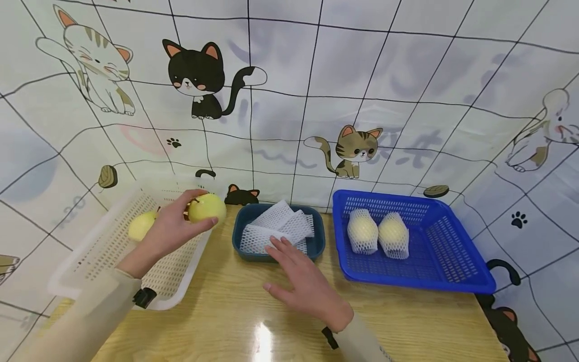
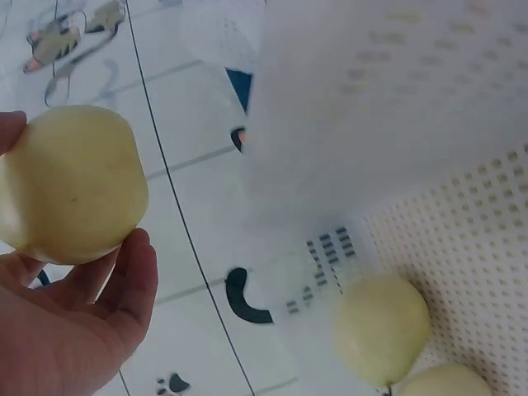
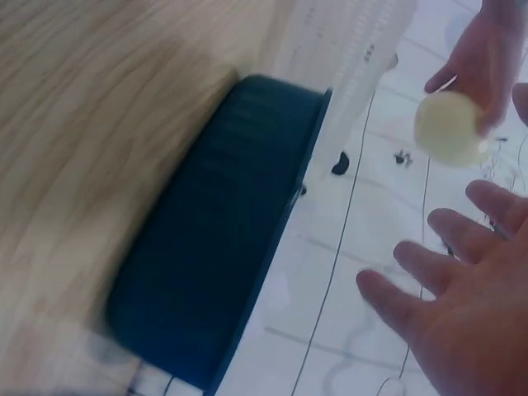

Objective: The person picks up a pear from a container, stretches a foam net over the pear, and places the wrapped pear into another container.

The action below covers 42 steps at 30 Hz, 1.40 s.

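Observation:
My left hand (image 1: 169, 230) grips a yellow pear (image 1: 209, 208) between thumb and fingers, above the right rim of the white basket (image 1: 174, 300). Another pear (image 1: 141, 225) lies in that basket, partly behind the hand; the left wrist view catches two pears (image 2: 383, 328) there. With fingers spread and straight, my right hand (image 1: 307, 284) hovers by the front edge of the teal basket (image 1: 319, 236), holding nothing. Several white foam net sleeves (image 1: 260, 238) lie flat and overlapping inside it. In the right wrist view the teal basket (image 3: 219, 223) shows only its outer side.
To the right stands a blue basket (image 1: 445, 246) with two pears in foam nets (image 1: 363, 232) at its left side. A wooden table (image 1: 226, 322) carries all the baskets. Behind them hangs a cat-patterned cloth (image 1: 289, 115).

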Motion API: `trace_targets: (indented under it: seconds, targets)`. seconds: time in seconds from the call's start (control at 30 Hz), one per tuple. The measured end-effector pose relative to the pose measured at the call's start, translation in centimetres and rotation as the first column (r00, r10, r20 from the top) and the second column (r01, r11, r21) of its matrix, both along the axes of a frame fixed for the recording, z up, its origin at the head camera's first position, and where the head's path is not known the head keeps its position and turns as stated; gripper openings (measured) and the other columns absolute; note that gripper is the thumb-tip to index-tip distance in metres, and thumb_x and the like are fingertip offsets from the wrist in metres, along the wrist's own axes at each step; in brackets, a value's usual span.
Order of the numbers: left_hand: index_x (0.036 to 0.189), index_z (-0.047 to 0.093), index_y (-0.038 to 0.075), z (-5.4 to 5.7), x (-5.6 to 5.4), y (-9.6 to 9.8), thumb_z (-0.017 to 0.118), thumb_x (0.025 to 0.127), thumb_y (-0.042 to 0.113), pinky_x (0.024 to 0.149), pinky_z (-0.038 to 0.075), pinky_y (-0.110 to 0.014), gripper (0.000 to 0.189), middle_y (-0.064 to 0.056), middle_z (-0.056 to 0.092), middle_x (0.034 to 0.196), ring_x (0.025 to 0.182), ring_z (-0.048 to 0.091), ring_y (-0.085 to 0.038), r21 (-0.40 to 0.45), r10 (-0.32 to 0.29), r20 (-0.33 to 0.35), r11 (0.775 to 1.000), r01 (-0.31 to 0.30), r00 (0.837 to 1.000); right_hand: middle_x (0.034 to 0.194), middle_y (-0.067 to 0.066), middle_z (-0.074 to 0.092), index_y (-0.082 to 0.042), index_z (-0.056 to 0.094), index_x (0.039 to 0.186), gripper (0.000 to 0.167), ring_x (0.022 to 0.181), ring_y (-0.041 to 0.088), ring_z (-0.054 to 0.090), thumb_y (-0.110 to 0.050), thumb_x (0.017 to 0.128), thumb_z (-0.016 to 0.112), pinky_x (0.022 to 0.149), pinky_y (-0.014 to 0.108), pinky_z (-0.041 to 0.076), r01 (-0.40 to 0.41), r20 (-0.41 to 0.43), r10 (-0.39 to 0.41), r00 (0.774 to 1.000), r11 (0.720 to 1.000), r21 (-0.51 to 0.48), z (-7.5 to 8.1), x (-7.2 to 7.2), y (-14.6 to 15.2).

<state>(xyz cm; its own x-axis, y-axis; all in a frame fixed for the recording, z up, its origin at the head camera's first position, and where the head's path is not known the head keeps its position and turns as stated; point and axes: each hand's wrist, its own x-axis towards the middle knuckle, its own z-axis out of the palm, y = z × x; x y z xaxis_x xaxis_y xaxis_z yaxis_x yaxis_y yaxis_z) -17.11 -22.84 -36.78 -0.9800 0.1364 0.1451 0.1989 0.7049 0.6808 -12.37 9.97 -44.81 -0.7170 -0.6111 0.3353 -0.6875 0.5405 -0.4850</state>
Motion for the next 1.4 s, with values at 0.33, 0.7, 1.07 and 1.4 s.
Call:
trace_targets:
  seconds: [0.33, 0.7, 1.07, 1.4]
  targets:
    - [0.147, 0.052, 0.011, -1.2, 2.1, 4.4, 0.081, 0.09, 0.037, 0.086, 0.053, -0.048, 0.07, -0.014, 0.062, 0.137, 0.102, 0.062, -0.027, 0.007, -0.07, -0.088, 0.997, 0.07, 0.994, 0.167, 0.001, 0.032, -0.012, 0.044, 0.157, 0.059, 0.155, 0.029, 0.024, -0.036, 0.106, 0.059, 0.118, 0.063, 0.028, 0.18, 0.11, -0.167, 0.98, 0.976, -0.12, -0.5, -0.1, 2.2]
    - [0.141, 0.06, 0.008, -5.6, 4.8, 8.3, 0.088, 0.082, 0.037, 0.084, 0.055, -0.04, 0.071, -0.007, 0.067, 0.129, 0.104, 0.062, -0.018, 0.039, -0.138, -0.085, 0.989, 0.142, 0.987, 0.163, 0.006, 0.04, -0.008, 0.052, 0.151, 0.048, 0.152, 0.032, 0.032, -0.03, 0.108, 0.056, 0.117, 0.059, 0.032, 0.233, 0.046, -0.229, 0.972, 0.965, -0.117, -0.7, -0.4, 3.3]
    - [0.134, 0.066, 0.012, -10.0, 6.7, 11.5, 0.091, 0.077, 0.043, 0.088, 0.055, -0.042, 0.07, -0.002, 0.07, 0.126, 0.106, 0.067, -0.019, -0.026, -0.217, -0.015, 0.976, 0.216, 0.976, 0.157, 0.016, 0.047, -0.004, 0.057, 0.145, 0.039, 0.145, 0.041, 0.042, -0.012, 0.107, 0.055, 0.114, 0.058, 0.037, 0.242, -0.022, -0.243, 0.97, 0.969, -0.051, -2.1, -0.6, 3.9]
    - [0.13, 0.061, 0.012, -13.0, 7.5, 13.6, 0.09, 0.078, 0.043, 0.086, 0.056, -0.038, 0.067, -0.002, 0.066, 0.123, 0.106, 0.064, -0.017, -0.074, -0.344, 0.012, 0.936, 0.344, 0.939, 0.158, 0.014, 0.047, -0.006, 0.057, 0.146, 0.041, 0.144, 0.04, 0.043, -0.01, 0.105, 0.059, 0.114, 0.057, 0.038, 0.261, 0.005, -0.261, 0.965, 0.965, -0.02, -2.7, -0.7, 4.2]
